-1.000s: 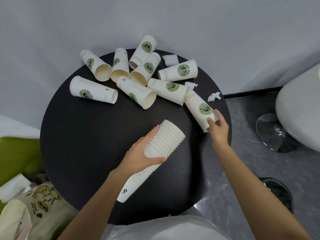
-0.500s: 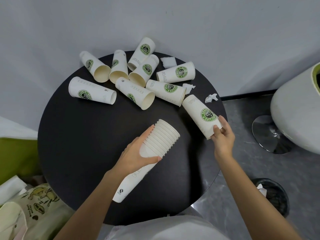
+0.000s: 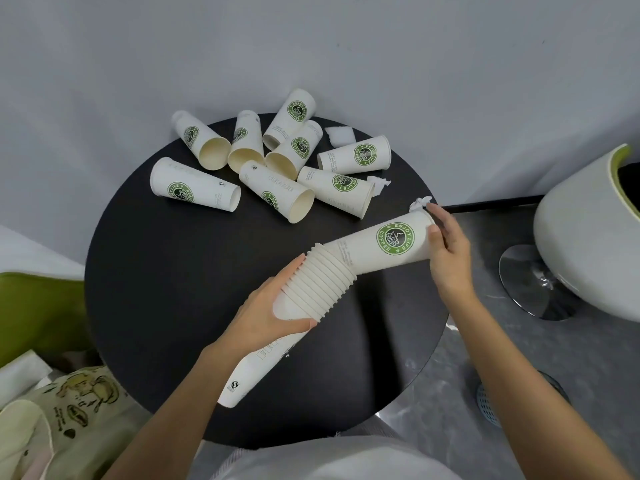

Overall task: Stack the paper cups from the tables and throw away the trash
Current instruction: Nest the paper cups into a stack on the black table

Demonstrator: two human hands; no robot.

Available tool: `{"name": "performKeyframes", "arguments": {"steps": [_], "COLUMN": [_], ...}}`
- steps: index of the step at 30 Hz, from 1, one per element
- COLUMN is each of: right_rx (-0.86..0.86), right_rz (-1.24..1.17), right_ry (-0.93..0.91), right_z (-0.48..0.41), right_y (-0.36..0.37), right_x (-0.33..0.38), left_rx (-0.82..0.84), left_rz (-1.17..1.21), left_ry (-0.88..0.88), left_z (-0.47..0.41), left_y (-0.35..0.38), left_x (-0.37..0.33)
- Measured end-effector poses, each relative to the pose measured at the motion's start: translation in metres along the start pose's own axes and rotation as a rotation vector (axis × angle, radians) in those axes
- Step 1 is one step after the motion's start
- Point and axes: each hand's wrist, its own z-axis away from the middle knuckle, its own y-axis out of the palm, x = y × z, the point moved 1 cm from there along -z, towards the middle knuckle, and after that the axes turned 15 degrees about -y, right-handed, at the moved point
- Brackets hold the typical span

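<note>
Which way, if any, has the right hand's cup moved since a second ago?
Yes. The cup in the right hand rose off the black table, away from the lying cups; its base now enters the stack in the left hand.

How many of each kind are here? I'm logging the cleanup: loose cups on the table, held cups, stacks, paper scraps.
Loose cups lying on the table: 8
Cup held by the right hand: 1
Stack of cups in the left hand: 1
Paper scraps: 3
Total: 13
</note>
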Motion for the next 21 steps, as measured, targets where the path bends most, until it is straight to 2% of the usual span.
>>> {"name": "performKeyframes", "arguments": {"steps": [17,21], "right_rx": [0.401,0.451], "right_rz": [-0.074,-0.089], "right_ry": [-0.011,-0.019], "right_z": [0.029,0.039], "right_y": [0.071,0.079], "right_x": [0.04,0.042], "left_rx": [-0.003,-0.017], "left_rz": [-0.02,-0.01], "left_ry": [0.006,0.003], "left_z": [0.024,0.025], "left_y": [-0.006,-0.007], "left_x": [0.008,0.009]}}
